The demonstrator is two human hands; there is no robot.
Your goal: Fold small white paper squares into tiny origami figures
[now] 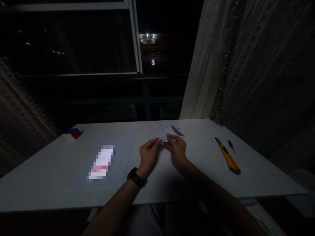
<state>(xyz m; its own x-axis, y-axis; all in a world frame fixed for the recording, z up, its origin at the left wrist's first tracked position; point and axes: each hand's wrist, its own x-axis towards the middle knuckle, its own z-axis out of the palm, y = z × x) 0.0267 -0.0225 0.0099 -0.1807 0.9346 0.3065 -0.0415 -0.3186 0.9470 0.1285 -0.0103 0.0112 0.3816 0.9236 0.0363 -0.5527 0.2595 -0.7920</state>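
Both of my hands meet over the middle of the table, pinching a small folded piece of white paper (169,130). My left hand (149,151) grips its lower left corner between thumb and fingers; a dark band circles that wrist. On the right side, the thumb of my right hand (177,148) presses on the paper's face, with the fingers behind it. A greyish strip runs along the paper's upper right edge. Behind it, dark curved marks or small pieces show on the table, too dim to make out.
On the white table (197,183), a yellow box cutter (229,157) lies at right beside a small dark pointed tool (231,146). At left, a lit phone with a blurred screen (102,163) rests on a white sheet (125,154). A red, blue and white block (72,133) sits far left.
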